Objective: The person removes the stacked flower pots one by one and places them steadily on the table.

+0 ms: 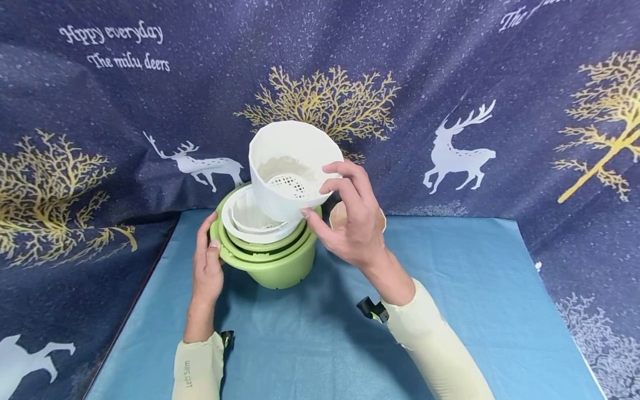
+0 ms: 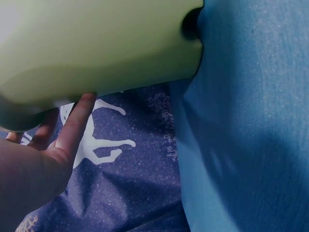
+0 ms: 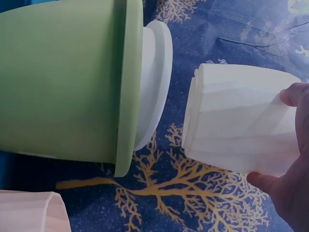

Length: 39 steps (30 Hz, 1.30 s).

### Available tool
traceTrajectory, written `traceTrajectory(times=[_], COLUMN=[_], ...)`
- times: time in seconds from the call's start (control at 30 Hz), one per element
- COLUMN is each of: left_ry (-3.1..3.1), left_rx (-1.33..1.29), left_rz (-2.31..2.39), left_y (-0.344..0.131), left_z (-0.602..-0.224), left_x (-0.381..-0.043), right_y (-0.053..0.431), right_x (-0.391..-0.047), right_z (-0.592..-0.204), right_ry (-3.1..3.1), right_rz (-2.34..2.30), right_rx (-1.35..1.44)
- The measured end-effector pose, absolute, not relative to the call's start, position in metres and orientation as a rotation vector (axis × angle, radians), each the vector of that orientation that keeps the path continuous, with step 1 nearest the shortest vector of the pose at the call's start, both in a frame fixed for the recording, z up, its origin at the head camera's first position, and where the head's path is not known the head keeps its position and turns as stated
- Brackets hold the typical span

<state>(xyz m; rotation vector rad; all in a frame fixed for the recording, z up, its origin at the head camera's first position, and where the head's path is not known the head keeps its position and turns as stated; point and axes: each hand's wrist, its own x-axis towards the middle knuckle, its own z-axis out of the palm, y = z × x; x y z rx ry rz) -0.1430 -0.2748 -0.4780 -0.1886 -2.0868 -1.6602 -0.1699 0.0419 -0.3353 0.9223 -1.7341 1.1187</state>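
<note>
A white faceted plastic flower pot point(image 1: 272, 201) with a grid of drainage holes in its floor is tilted above a nested stack. My right hand point(image 1: 352, 222) pinches its rim, fingers inside and thumb outside; in the right wrist view the pot point(image 3: 241, 118) hangs apart from the stack. Below, green flower pots point(image 1: 285, 271) sit one inside another, with white pots point(image 1: 231, 225) nested in their mouth. At the stack's left, my left hand point(image 1: 207, 266) grips the outer green rim. The left wrist view shows its fingers point(image 2: 77, 118) against the green wall.
A small pale pink pot point(image 1: 339, 215) stands right of the stack, partly hidden behind my right hand. Blue cloth point(image 1: 450, 289) covers the table. Close behind hangs a dark blue curtain point(image 1: 320, 44) printed with deer and trees.
</note>
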Motion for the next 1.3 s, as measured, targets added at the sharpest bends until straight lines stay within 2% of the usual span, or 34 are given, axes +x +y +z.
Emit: traceTrajectory(times=[1.3], left_ry=[-2.062], left_rx=[-0.218], left_rz=[-1.689], left_y=[-0.275], left_z=[-0.477], left_x=[-0.141], right_y=[0.070], right_x=[-0.146], right_z=[-0.343], right_ry=[-1.663], right_rz=[1.144], right_rx=[0.734])
